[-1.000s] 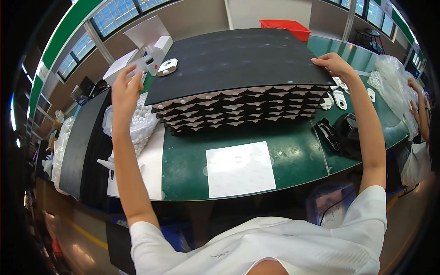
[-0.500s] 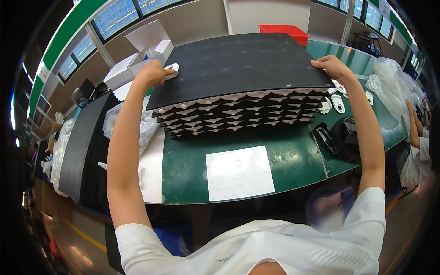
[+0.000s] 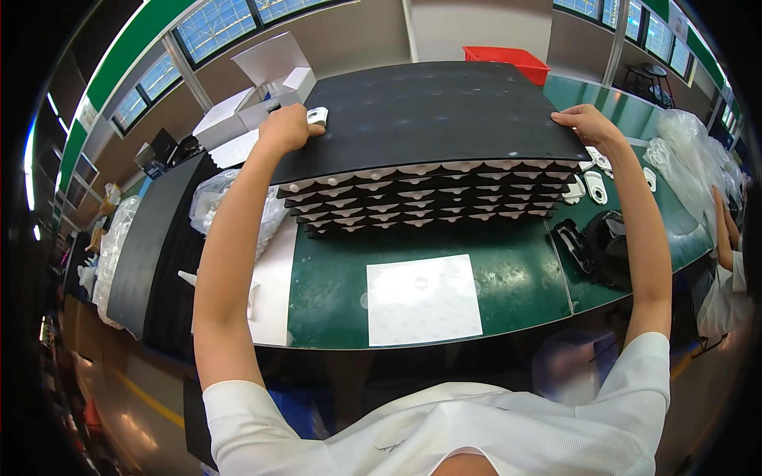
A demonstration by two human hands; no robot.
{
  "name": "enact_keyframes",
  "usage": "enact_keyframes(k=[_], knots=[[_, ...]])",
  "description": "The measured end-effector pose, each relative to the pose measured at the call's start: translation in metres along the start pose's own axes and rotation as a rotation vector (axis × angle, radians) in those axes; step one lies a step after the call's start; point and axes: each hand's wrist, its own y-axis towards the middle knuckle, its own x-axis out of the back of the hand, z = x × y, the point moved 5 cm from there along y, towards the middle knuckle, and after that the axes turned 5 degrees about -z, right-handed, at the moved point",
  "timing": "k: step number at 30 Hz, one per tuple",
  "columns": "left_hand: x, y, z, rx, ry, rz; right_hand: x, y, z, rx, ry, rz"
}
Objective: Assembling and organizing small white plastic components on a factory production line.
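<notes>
A wide black sheet (image 3: 429,111) lies on top of a stack of black layers (image 3: 429,208), with rows of pale rounded parts showing between them along the front. My left hand (image 3: 286,129) is at the sheet's left edge, closed around a small white plastic piece (image 3: 317,117) that rests over the sheet; some of its fingers are hidden. At the far right edge, my right hand (image 3: 586,125) pinches the sheet with the thumb on top and the other fingers partly out of sight. In front of the stack a white square of paper (image 3: 425,300) lies on the green table (image 3: 524,278).
Right of the stack are several white plastic parts (image 3: 595,187) and a black bag-like item (image 3: 607,246). Clear plastic bags (image 3: 686,151) lie farther right, near another person's arm (image 3: 724,230). Beyond the stack sits a red bin (image 3: 508,62); open white boxes (image 3: 274,87) and black sheets (image 3: 155,246) stand left.
The whole view has shifted, so the stack and table appear slightly farther right. Both hands keep nearly the same places at the sheet's edges.
</notes>
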Motion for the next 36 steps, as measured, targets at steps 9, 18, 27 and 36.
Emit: enact_keyframes(k=[9, 18, 27, 36], knots=[[0.005, -0.017, -0.009, -0.143, 0.145, -0.176, 0.000, -0.001, 0.000, -0.030, 0.078, -0.027], [0.065, -0.028, 0.023, 0.070, 0.075, -0.598, 0.020, 0.020, 0.017, 0.064, 0.378, -0.112], [0.123, -0.049, 0.131, 0.322, -0.394, -0.856, 0.059, 0.025, 0.033, 0.424, 0.514, -0.643], [0.088, -0.061, 0.149, 0.354, -0.505, -0.807, 0.055, -0.021, 0.067, 0.672, 0.761, -0.779]])
